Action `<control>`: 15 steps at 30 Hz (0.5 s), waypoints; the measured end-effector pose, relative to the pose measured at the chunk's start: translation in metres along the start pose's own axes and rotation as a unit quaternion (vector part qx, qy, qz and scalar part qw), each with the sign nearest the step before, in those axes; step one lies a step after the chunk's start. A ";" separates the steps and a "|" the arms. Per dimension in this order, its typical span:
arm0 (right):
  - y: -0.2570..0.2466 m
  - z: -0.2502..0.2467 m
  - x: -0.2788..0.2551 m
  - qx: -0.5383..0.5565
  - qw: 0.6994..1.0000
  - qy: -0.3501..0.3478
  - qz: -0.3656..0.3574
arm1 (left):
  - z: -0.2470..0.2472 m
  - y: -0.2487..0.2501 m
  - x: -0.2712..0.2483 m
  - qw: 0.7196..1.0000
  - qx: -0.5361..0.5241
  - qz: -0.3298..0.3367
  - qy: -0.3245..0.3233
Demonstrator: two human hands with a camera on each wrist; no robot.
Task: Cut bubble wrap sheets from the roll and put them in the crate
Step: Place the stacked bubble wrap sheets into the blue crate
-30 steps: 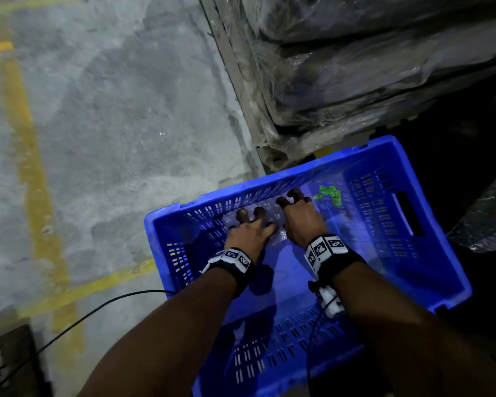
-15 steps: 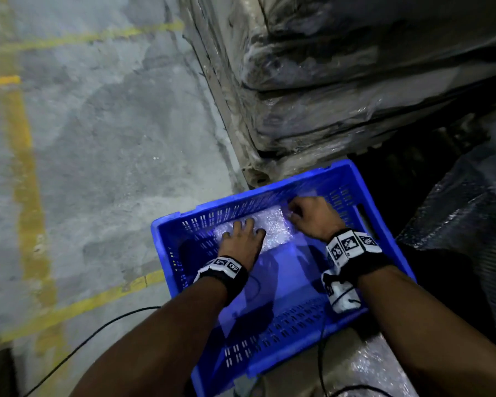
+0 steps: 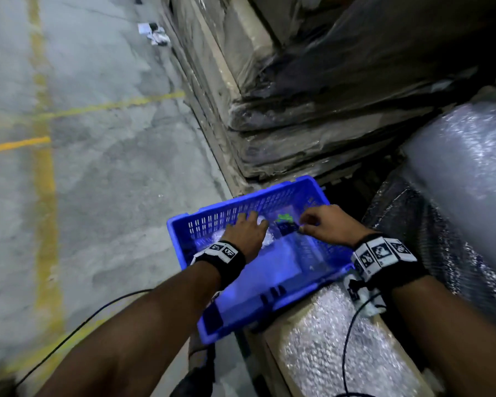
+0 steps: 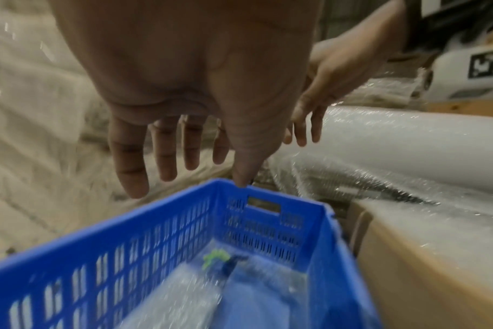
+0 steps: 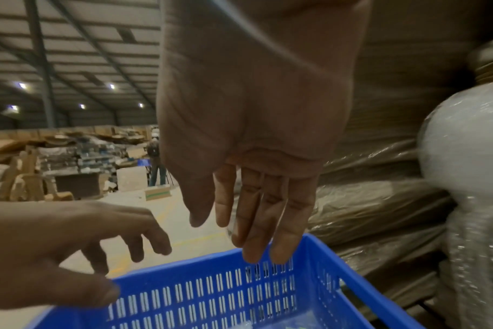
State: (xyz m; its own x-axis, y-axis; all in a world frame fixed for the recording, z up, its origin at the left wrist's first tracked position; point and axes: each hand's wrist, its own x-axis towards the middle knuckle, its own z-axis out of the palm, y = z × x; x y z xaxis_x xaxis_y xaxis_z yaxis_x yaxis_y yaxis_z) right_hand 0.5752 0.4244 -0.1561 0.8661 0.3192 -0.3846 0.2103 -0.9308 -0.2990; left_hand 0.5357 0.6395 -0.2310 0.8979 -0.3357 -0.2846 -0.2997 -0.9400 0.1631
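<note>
Lying nearest, at the right, a bubble wrap sheet covers a cardboard box just beside the blue crate. Over the crate, the left hand hovers with straight, slightly spread fingers, holding nothing. The right hand hangs above the far right corner, fingers straight and close together, also empty. A clear bubble wrap piece lies in the crate's bottom beside a green scrap. Farther right rests the bubble wrap roll.
</note>
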 end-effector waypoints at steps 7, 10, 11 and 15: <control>0.037 0.014 -0.118 0.012 0.998 0.063 -0.012 | -0.027 0.070 -0.068 0.998 0.036 0.027 0.039; 0.063 0.032 -0.174 0.012 0.997 0.073 -0.009 | -0.018 0.107 -0.099 0.997 0.020 0.042 0.061; 0.070 0.038 -0.192 0.017 0.997 0.077 -0.010 | -0.014 0.118 -0.109 0.997 0.009 0.045 0.066; 0.094 0.069 -0.247 0.027 0.995 0.091 0.012 | 0.012 0.156 -0.147 0.997 -0.004 0.056 0.047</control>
State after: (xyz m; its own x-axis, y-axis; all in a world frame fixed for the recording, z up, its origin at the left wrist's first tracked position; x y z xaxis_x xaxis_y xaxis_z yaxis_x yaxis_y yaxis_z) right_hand 0.3496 0.2699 -0.1491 0.9394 0.2551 -0.2288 0.1686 -0.9254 -0.3394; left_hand 0.3529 0.5411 -0.1750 0.8851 -0.4313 -0.1751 -0.3976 -0.8961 0.1972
